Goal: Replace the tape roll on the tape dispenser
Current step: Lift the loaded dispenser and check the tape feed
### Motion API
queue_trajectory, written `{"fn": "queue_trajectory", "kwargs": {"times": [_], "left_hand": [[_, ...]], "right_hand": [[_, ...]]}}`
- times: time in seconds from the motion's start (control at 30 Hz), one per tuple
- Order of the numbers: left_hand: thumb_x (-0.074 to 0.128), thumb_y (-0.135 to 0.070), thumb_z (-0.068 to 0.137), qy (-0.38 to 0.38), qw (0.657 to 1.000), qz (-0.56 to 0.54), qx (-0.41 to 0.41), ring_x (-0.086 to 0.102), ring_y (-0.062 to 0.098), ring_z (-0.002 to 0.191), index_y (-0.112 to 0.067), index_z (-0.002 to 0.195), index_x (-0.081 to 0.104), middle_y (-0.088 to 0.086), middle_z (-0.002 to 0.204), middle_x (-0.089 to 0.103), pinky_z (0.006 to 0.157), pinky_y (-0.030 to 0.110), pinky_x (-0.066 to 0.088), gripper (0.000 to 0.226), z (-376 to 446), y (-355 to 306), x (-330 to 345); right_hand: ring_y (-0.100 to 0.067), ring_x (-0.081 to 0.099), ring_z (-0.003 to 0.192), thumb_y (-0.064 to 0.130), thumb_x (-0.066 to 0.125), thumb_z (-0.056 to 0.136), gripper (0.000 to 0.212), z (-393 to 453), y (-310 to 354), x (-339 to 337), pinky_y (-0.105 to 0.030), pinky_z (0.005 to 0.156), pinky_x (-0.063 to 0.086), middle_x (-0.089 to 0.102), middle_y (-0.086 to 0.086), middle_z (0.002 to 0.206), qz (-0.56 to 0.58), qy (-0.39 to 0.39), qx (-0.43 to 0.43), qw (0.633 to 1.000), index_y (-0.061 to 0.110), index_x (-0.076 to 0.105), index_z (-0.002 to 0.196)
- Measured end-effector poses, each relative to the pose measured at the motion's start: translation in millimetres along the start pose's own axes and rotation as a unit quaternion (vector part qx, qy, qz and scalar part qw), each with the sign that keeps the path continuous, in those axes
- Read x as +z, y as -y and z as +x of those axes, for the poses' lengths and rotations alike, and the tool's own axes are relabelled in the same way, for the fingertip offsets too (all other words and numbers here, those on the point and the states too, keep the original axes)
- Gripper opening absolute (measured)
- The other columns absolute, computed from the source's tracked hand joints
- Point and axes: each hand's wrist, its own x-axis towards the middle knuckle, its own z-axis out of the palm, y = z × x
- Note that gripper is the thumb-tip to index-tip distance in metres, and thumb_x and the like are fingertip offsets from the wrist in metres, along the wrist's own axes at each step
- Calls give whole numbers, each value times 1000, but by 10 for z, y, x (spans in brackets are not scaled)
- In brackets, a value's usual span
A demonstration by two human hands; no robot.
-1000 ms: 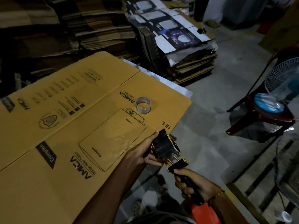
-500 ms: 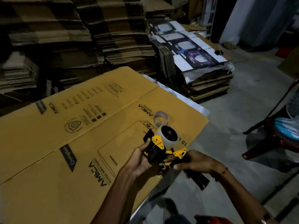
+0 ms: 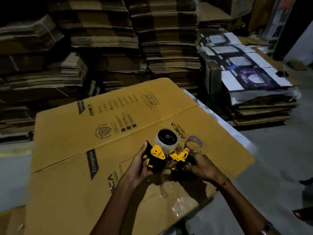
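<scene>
Both forearms enter from 6 o'clock and meet over the near half of a flattened cardboard carton (image 3: 71, 167) that serves as the tabletop.

Left hand (image 3: 138, 167): fingers curled around the front end of the tape dispenser (image 3: 166, 158), thumb up along the black blade guard at the 9 o'clock side of the tool. Grip is firm, holding the yellow and black head from the left and below.

Right hand (image 3: 202, 168): fingers wrapped over the rear of the dispenser at its 3 o'clock side; the handle itself is hidden under the hand. A thread bracelet sits on this wrist.

The dispenser is held between the two hands, just above the carton, yellow side plates facing the camera. The tape roll (image 3: 166, 140) is seated on the dispenser's hub at 12 o'clock from the fingers, clear and pale, its black hub centre visible. Neither hand touches the roll.

Just beyond the right hand, at about 1 o'clock from the dispenser, a nearly spent tape core (image 3: 194, 143) stands on the carton, partly hidden by the tool.

A clear strip of tape (image 3: 179, 206) shines on the carton's near edge at 5 o'clock.

Farther off: grey floor (image 3: 271, 158) to the right, stacks of flattened cardboard (image 3: 105, 48) across 10 to 12 o'clock, and a pile of printed cartons (image 3: 245, 72) at 2 o'clock.
</scene>
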Motion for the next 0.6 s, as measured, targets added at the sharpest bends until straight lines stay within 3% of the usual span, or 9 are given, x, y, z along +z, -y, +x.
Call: {"fn": "queue_trajectory", "kwargs": {"times": [0.1, 0.27, 0.33, 0.43, 0.6], "left_hand": [[57, -63, 89, -107, 990, 89, 6, 64, 31, 109, -21, 124, 60, 9, 121, 67, 100, 57, 50, 55, 186, -149, -34], [68, -62, 82, -181, 969, 171, 0, 62, 32, 97, -11, 96, 66, 9, 101, 67, 92, 48, 54, 52, 379, -251, 151], [77, -61, 74, -191, 968, 166, 5, 66, 33, 104, -10, 106, 65, 13, 111, 67, 91, 50, 57, 62, 483, -214, 194], [90, -65, 49, -205, 972, 118, 4, 65, 37, 111, -13, 134, 51, 20, 130, 58, 74, 43, 62, 107, 577, -177, 199], [96, -54, 50, -253, 964, 61, 57, 67, 35, 112, -7, 151, 32, 21, 132, 60, 73, 37, 60, 129, 663, -158, 150]], "right_hand": [[-20, 66, 104, 36, 69, 80, 37, 318, -8, -150, -47, 92, 54, 71, 3, 114, -29, 29, -25, 999, 31, 66, 117], [-21, 65, 110, 36, 71, 83, 40, 822, -26, -456, -33, 90, 51, 71, 4, 120, -129, 38, -84, 987, 31, 66, 123], [-26, 66, 110, 35, 70, 84, 43, 1012, -23, -566, -34, 83, 51, 70, 1, 124, -147, 46, -111, 982, 31, 65, 126], [-28, 67, 105, 36, 70, 86, 39, 1292, 6, -682, -33, 76, 50, 71, -1, 119, -167, 64, -149, 973, 26, 65, 123], [-28, 67, 100, 35, 70, 86, 38, 1713, 122, -720, -29, 70, 41, 71, -3, 114, -184, 99, -197, 958, 24, 66, 122]]}}
